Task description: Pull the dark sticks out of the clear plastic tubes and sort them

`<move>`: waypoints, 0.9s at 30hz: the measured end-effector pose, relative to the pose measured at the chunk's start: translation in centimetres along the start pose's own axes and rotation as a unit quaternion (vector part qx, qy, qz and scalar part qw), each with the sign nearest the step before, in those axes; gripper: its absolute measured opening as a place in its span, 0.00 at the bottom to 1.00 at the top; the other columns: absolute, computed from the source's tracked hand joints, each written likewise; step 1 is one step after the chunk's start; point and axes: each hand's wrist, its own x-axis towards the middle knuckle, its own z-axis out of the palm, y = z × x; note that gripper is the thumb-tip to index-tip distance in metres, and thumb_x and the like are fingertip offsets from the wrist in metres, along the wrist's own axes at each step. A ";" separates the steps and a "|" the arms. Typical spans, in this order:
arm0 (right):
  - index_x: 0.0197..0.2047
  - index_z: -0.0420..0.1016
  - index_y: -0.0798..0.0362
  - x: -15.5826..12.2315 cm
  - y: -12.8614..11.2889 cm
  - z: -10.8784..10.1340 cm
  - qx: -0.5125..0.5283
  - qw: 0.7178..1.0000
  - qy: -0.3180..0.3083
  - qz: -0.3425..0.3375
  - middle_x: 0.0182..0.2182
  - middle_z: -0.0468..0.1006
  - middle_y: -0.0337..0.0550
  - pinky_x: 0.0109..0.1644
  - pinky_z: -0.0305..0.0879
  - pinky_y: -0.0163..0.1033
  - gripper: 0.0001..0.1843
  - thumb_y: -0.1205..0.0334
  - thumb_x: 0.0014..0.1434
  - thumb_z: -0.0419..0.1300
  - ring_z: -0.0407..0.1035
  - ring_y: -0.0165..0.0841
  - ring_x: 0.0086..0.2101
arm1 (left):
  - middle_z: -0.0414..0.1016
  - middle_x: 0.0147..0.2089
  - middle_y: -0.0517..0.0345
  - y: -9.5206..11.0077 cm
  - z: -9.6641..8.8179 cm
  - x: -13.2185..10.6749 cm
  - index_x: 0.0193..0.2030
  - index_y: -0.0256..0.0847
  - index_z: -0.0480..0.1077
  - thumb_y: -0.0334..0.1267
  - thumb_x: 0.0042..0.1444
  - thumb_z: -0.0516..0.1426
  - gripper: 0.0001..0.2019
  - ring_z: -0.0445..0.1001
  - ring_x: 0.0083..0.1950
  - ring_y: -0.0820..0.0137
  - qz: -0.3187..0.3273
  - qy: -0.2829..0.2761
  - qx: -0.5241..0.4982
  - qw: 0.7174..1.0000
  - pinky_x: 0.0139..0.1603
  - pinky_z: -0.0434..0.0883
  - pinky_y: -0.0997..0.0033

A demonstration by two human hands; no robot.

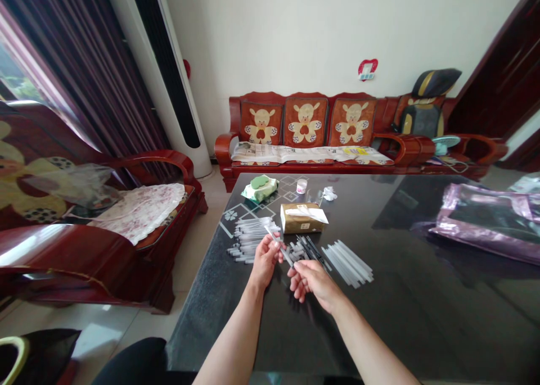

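Observation:
Over the dark table, my left hand (268, 253) pinches a slim pale pen-like stick (287, 256) near its upper end. My right hand (311, 279) has thumb and fingers closed on the lower end of the same stick, which slants between the two hands. Left of my left hand lies a pile of whitish sticks with grey ends (252, 241). Small grey pieces (298, 252) and thin black rods (313, 251) lie just beyond my hands, partly hidden by them. A bundle of translucent white tubes (348, 263) rests to the right.
A tissue pack (298, 224) stands behind the parts. Farther back are a green wipes pack (260, 189), a small white cup (301, 186) and crumpled tissue (329, 193). A purple-edged clear bag (485, 222) lies on the table (405, 317) at right.

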 end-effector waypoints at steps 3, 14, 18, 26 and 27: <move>0.35 0.70 0.59 -0.1 0.0 0.1 0.018 1.000 -0.016 0.003 0.20 0.76 0.42 0.18 0.62 0.31 0.21 0.46 0.58 0.53 0.69 0.28 0.17 | 0.73 0.31 0.57 0.3 0.0 0.0 0.47 0.35 0.67 0.40 0.52 0.62 0.18 0.65 0.23 0.81 -0.003 -0.008 0.002 1.000 0.24 0.63 0.81; 0.30 0.71 0.59 0.0 -0.3 0.0 0.018 1.000 0.018 -0.011 0.18 0.75 0.40 0.16 0.62 0.30 0.19 0.48 0.52 0.60 0.66 0.27 0.15 | 0.73 0.29 0.58 -0.3 -0.6 0.4 0.41 0.36 0.67 0.41 0.50 0.63 0.15 0.65 0.22 0.81 0.002 0.021 0.007 1.000 0.23 0.63 0.81; 0.27 0.69 0.58 0.2 -0.3 0.2 -0.030 0.995 0.080 -0.047 0.17 0.74 0.40 0.16 0.63 0.30 0.16 0.52 0.47 0.64 0.66 0.27 0.14 | 0.73 0.28 0.59 -0.4 -0.6 0.4 0.40 0.36 0.67 0.41 0.49 0.64 0.15 0.65 0.21 0.81 0.001 0.024 0.009 1.000 0.23 0.63 0.81; 0.33 0.71 0.59 0.2 0.1 0.5 -0.015 0.999 0.034 -0.020 0.18 0.75 0.42 0.16 0.64 0.32 0.23 0.44 0.55 0.55 0.68 0.29 0.15 | 0.72 0.28 0.60 -0.6 -0.7 0.7 0.40 0.37 0.66 0.39 0.51 0.63 0.14 0.65 0.21 0.81 0.011 0.021 -0.010 1.000 0.23 0.63 0.81; 0.32 0.71 0.59 0.2 0.0 0.5 -0.018 0.999 0.038 -0.027 0.18 0.75 0.42 0.16 0.64 0.31 0.22 0.45 0.55 0.56 0.68 0.28 0.15 | 0.72 0.28 0.60 -0.6 -0.7 0.7 0.40 0.37 0.66 0.39 0.51 0.63 0.14 0.65 0.21 0.81 0.011 0.020 -0.010 1.000 0.23 0.64 0.81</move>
